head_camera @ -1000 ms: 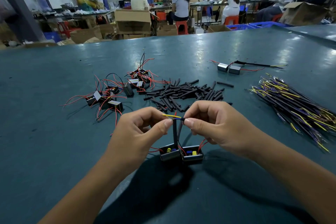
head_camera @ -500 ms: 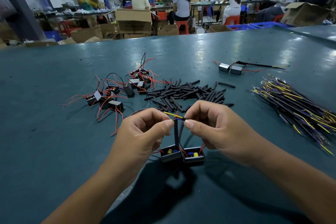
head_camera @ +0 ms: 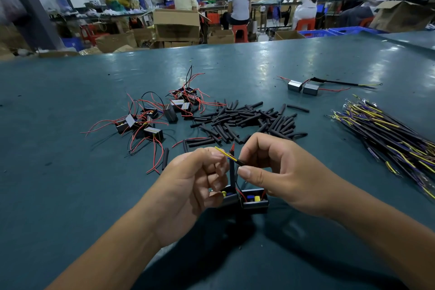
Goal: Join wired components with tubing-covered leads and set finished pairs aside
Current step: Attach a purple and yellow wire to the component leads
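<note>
- One finished pair [head_camera: 303, 87] lay set aside — far right.
- Our left hand [head_camera: 193, 186] and right hand [head_camera: 273, 172] pinched the tubing-covered leads [head_camera: 231, 167] above two black components [head_camera: 244, 199].
- Many loose components [head_camera: 150, 120] remained unjoined.

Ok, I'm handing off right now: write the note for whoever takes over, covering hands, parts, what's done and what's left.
Left hand: pinching the yellow lead wire.
Right hand: pinching the black tubing-covered leads rising from two small black box components side by side near the table edge.
Stock: loose black components with red wires on the left, pile of black tubing pieces in the centre, bundle of yellow and purple wires on the right.
Done: one joined grey pair set aside at far right.
Left: finish this joint, set it aside, repeat.
</note>
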